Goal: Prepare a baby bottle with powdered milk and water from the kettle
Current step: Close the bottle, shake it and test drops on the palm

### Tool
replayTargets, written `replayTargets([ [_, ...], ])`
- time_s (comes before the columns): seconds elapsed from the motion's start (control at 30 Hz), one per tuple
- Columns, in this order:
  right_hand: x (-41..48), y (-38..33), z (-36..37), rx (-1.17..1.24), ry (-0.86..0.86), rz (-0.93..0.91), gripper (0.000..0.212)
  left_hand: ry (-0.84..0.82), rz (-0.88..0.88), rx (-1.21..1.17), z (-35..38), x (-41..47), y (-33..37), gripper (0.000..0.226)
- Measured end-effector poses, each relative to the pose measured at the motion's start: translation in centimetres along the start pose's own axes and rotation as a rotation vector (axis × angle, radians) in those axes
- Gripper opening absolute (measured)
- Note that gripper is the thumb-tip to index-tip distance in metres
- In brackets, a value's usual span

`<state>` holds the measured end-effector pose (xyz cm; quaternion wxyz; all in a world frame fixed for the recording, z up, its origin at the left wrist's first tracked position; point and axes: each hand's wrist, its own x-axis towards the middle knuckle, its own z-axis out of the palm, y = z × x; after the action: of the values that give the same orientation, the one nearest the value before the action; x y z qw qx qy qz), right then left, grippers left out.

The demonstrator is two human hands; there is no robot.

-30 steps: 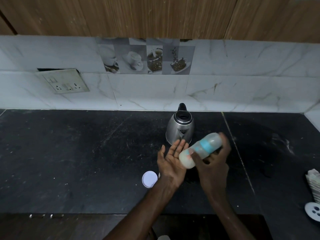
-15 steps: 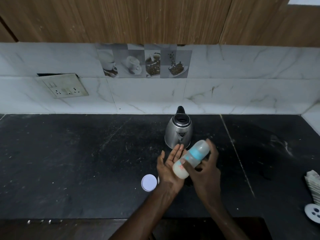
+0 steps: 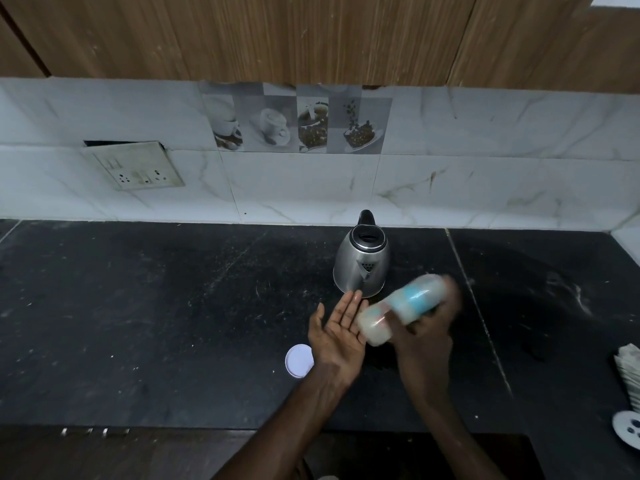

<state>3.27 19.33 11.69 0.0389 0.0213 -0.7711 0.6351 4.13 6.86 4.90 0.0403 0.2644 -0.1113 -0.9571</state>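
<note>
My right hand (image 3: 424, 332) grips a baby bottle (image 3: 398, 311) with a blue collar, held on its side and blurred by motion; milky liquid fills its bottom end, which points left. My left hand (image 3: 337, 332) is held palm up with straight fingers, right beside the bottle's bottom end. A steel kettle (image 3: 362, 263) with a black lid and handle stands on the black counter (image 3: 156, 306) just behind both hands. A round white lid (image 3: 298, 361) lies flat on the counter left of my left wrist.
A tiled wall with a socket plate (image 3: 133, 166) runs behind the counter, wooden cabinets above. At the right edge lie a folded cloth (image 3: 628, 375) and a white round object (image 3: 627, 427). The counter's front edge runs along the bottom.
The bottle in my right hand moved down toward my left palm, then swung back up and right, now blurred. My left hand stays open, palm up.
</note>
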Motion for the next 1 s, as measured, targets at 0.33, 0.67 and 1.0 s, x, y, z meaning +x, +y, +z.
replayTargets([
  [0.33,-0.9,0.5,-0.4,-0.111,-0.121,-0.015,0.103,0.032,-0.04,0.038,-1.1,-0.3,-0.4,0.064],
  [0.67,-2.7,0.6,1.1,-0.209,-0.176,-0.04,0.106,-0.04,-0.094,0.0,-1.1,-0.6,-1.3,0.067],
  [1.0,-1.6,0.1,1.1,-0.165,-0.038,-0.015,0.104,-0.065,-0.062,-0.002,-1.2,-0.9,-1.4,0.066],
])
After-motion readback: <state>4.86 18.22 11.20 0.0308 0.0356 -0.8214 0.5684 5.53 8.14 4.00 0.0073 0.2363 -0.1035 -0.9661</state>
